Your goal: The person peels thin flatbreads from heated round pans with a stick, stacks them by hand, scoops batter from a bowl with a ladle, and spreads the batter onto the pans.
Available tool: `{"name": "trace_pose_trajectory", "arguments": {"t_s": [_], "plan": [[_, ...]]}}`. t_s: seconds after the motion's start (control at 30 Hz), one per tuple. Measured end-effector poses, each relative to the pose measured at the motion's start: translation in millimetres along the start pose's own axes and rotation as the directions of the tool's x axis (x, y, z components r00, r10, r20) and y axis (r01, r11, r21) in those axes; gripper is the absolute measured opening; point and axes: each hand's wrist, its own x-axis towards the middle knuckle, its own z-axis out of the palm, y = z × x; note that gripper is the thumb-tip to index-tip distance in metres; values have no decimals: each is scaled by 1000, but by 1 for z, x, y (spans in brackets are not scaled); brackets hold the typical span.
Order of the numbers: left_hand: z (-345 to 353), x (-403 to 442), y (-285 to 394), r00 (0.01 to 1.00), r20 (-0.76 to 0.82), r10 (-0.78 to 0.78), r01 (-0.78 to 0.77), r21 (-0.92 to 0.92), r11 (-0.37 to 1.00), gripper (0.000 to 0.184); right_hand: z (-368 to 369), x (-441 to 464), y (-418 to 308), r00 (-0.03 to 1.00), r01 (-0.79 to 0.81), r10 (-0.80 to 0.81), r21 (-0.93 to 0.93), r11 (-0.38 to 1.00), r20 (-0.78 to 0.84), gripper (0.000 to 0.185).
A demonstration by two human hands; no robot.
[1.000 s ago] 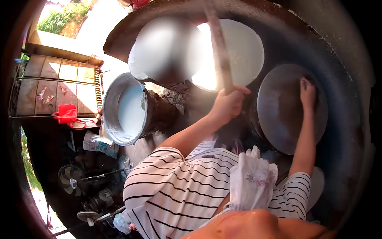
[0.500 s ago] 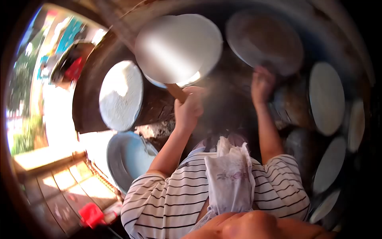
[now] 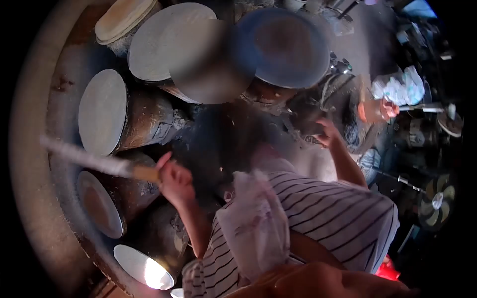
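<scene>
Between our left hand (image 3: 176, 181) and right hand (image 3: 328, 134), we have open room above dark ground (image 3: 216, 136). Raised round griddles (image 3: 103, 111) block low passage ahead and leftward.

My view looks out from my own head, forward and steeply down, through a wide, round-edged field. It sits close above my striped shirt (image 3: 328, 213), with my left hand (image 3: 176, 180) and right hand (image 3: 328, 133) farther off and round plates (image 3: 293, 47) beyond.

fan (image 3: 437, 201) at right | pale plastic bags (image 3: 401, 85) near reddish item (image 3: 371, 111) | red object (image 3: 387, 270) lower right
</scene>
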Motion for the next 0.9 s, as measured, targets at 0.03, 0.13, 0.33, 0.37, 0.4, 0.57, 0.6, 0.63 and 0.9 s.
{"name": "trace_pose_trajectory", "arguments": {"t_s": [0.03, 0.13, 0.33, 0.37, 0.4, 0.57, 0.6, 0.63, 0.9], "plan": [[19, 6, -1, 981, 107, -163, 176, -123, 977, 26, -34, -7, -28, 988, 79, -81, -19, 997, -133, 38], [115, -3, -49, 854, 357, -378, 461, -184, 868, 34, -145, 23, -113, 868, 149, -293, -353, 924, -400, 37], [147, -36, -94, 924, 209, -321, 181, 500, 847, 19, -2, 90, -109, 723, 421, -558, -900, -112, 408, 37], [139, -40, -93, 929, 179, -323, 173, 564, 808, 19, 94, 65, -66, 763, 630, -287, -767, 126, 580, 42], [126, -49, -92, 953, 162, -256, 133, 533, 835, 18, 190, 40, -22, 723, 613, 14, -651, 448, 691, 46], [13, -135, -66, 984, -13, -179, 179, 48, 983, 13, 330, -42, 161, 140, 452, 767, -730, 513, 626, 30], [-22, -161, -60, 967, -61, -246, 253, 260, 932, 21, 336, -53, 199, 62, 401, 767, -720, 567, 638, 27], [-67, -192, -87, 983, -121, -138, 178, 444, 878, 40, 341, -57, 236, 33, 337, 794, -754, 563, 607, 26], [-284, -418, -130, -193, -960, -201, -166, -169, 971, 47, 407, -96, 395, -293, 954, 877, 170, 245, 380, 39]]}}
